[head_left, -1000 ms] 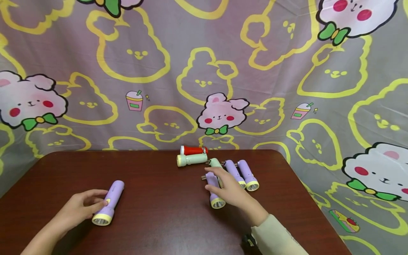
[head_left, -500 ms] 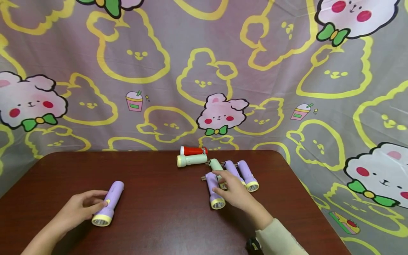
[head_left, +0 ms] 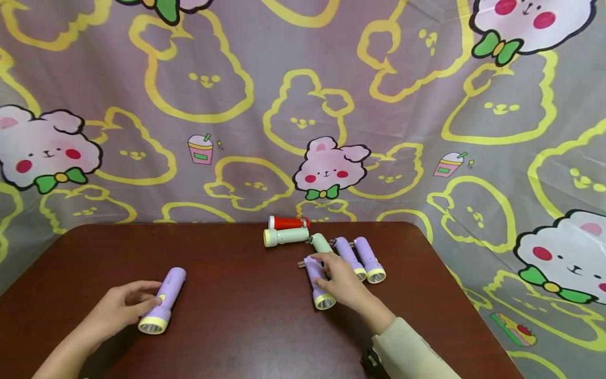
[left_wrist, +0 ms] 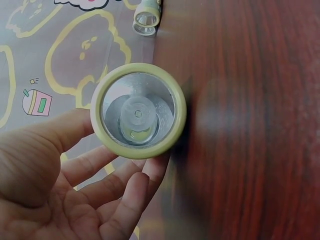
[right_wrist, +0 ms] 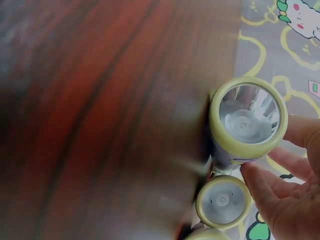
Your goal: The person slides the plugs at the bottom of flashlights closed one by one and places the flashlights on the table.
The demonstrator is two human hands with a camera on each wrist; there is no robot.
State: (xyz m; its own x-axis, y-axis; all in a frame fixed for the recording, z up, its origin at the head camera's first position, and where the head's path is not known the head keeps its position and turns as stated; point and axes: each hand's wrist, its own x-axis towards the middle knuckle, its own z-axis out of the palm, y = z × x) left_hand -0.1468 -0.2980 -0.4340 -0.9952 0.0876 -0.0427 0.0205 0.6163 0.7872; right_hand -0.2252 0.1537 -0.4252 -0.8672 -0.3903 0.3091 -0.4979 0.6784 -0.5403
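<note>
At the left of the head view, my left hand holds a purple flashlight between thumb and fingers, its yellow-rimmed lens toward the left wrist camera. My right hand has thumb and fingers about another purple flashlight right of the table's middle; its lens faces the right wrist camera. Both flashlights lie on the table. Just behind the right hand lies a pale green flashlight, partly hidden by the hand. Two more purple flashlights, a nearer one and a farther one, lie beside it.
Along the back edge of the brown table lie a red flashlight and a pale green flashlight, both sideways. Metal plug prongs stick out from the purple flashlight at my right hand. A patterned curtain stands behind.
My right hand drew back slightly to the right, then came back left, its fingers now closer about the purple flashlight. The left hand and its flashlight have stayed in place.
</note>
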